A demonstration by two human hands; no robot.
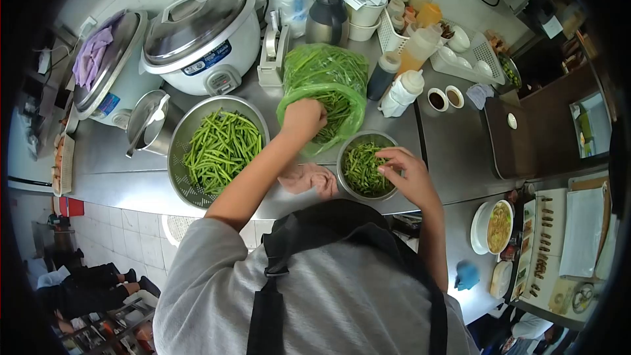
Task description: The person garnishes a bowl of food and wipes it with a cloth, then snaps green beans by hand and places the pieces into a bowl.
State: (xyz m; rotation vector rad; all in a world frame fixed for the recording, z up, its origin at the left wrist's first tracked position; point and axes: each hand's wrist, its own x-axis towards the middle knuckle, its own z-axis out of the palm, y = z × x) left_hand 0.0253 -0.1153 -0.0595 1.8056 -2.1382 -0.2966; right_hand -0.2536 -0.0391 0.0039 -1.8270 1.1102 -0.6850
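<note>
At the left of my view sits a cooker [204, 36], and nearer me a colander [178, 159] holds long green beans [223, 151]. My left arm crosses over the colander's edge; a pink cloth [314, 181] lies just beyond it. The left hand [303, 118] is at the mouth of a green bag [325, 66] of beans — its fingers are curled, and I cannot tell what they grip. Nearer me stands a bowl [342, 167] of cut pieces [363, 174]. Over its right side hangs the right hand [410, 174], half open — thumb and fingers parted, nothing visible between them. Farther right are two sauce cups [436, 99].
</note>
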